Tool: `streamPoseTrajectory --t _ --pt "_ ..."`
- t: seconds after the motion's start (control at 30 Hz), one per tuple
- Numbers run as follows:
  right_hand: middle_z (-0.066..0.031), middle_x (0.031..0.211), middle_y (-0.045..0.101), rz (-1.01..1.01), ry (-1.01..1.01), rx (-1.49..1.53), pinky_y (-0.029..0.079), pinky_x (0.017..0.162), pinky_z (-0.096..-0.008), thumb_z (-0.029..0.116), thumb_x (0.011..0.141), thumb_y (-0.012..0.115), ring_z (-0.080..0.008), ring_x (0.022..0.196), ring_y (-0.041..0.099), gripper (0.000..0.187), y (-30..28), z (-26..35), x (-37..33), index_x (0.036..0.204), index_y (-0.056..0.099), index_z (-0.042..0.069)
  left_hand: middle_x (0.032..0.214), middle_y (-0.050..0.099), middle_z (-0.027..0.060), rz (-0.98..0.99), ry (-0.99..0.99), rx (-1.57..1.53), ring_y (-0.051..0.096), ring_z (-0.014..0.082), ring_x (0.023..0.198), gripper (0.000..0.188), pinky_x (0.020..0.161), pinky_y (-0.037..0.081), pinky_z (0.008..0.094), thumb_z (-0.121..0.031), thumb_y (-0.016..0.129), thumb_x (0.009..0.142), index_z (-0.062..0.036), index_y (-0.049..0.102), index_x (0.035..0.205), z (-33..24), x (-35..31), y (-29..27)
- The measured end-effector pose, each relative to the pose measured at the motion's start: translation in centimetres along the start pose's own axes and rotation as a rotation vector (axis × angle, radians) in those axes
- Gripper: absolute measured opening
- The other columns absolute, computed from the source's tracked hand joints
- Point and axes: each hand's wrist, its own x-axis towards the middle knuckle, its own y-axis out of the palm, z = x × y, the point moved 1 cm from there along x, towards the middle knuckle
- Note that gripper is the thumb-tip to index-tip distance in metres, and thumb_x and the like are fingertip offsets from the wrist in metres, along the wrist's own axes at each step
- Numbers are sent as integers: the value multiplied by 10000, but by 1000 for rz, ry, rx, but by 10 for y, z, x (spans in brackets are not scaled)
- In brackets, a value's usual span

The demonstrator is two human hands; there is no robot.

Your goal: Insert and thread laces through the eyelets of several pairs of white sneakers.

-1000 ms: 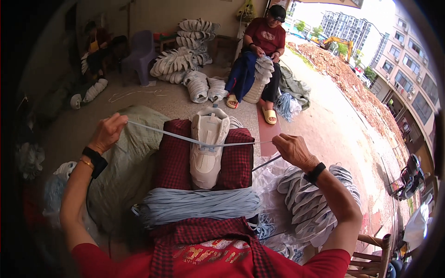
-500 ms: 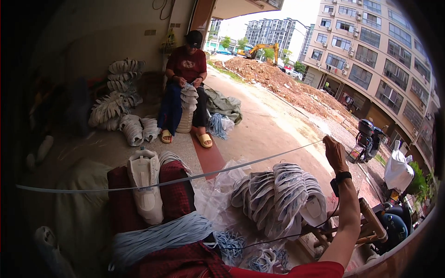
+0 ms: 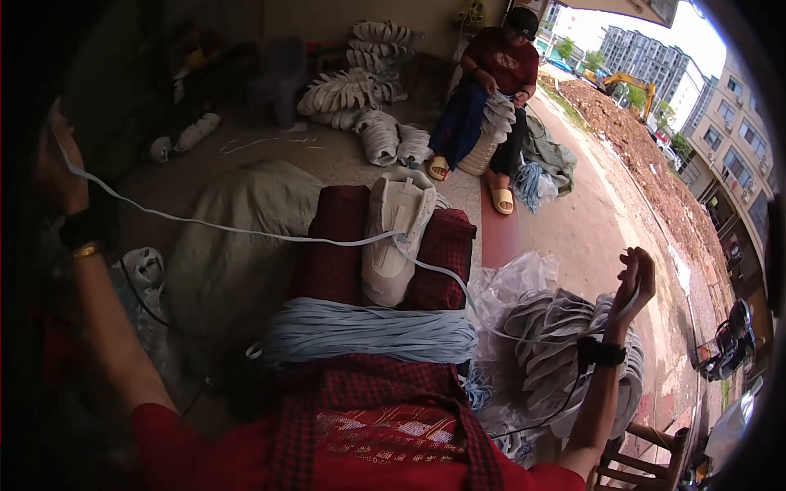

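Fingers of the right hand (image 3: 634, 282), raised and loosely curled, grasp a pale blue lace (image 3: 286, 238), its strand running up along the palm side. The left hand (image 3: 70, 164), raised at the dark rim of the view, meets the other length; it is too dim for me to tell whether its fingers are closed. Nearest the wearer, a red-and-black checked apron (image 3: 368, 376) lies over a red shirt (image 3: 180, 442). Just beyond it, a thick bundle of light blue laces (image 3: 368, 331) stretches crosswise. Next comes a dark red checked cushion (image 3: 332, 237) in two parts; a white shoe (image 3: 389, 270) rests in the gap between them, toe toward the wearer, opening away. The lace meets the shoe near its eyelets and sags on both sides.

To the right, crumpled clear plastic (image 3: 512, 278) adjoins a rank of nested shoe uppers (image 3: 548, 344). To the left, a large olive sack (image 3: 254, 221) bulges on the floor, its contents hidden. Farther off sits a co-worker (image 3: 499, 61) in a dark red top and black cap, both hands at a stack of pale uppers (image 3: 498, 119). A green cloth (image 3: 550, 155) lies just beside. Further piled uppers (image 3: 360, 94) occupy the back of the room. Outdoors appear an earth mound (image 3: 639, 147), a yellow excavator (image 3: 634, 83) and tall buildings (image 3: 647, 57).
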Motion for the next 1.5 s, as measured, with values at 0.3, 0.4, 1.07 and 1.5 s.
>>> streamPoseTrajectory --t 0.3,0.4,1.07,1.5 --pt "-26 814 678 918 149 429 499 699 -248 48 899 686 -80 756 606 64 215 67 -129 898 669 -14 903 713 65 939 -796 -874 692 121 817 178 668 546 236 -134 667 950 9 684 1055 -223 -214 143" --pt "-43 786 671 939 65 472 499 673 -254 33 875 686 -85 733 611 59 233 60 -142 891 649 -10 870 712 68 1141 -909 -991 677 104 783 163 669 556 242 -134 698 926 9 684 1004 -249 -291 142" --pt "-53 745 684 1225 154 204 512 636 -264 67 772 709 -97 675 633 122 250 79 -114 841 653 -16 789 692 41 1182 -708 -756 648 82 718 180 641 534 245 -148 714 879 16 654 922 -255 -326 124" --pt "-2 769 660 1253 296 418 486 643 -217 53 826 689 -44 696 597 99 250 67 -120 871 620 -4 758 657 103 1018 -525 -763 665 221 686 133 652 519 323 -56 713 786 0 622 866 -273 -330 125"
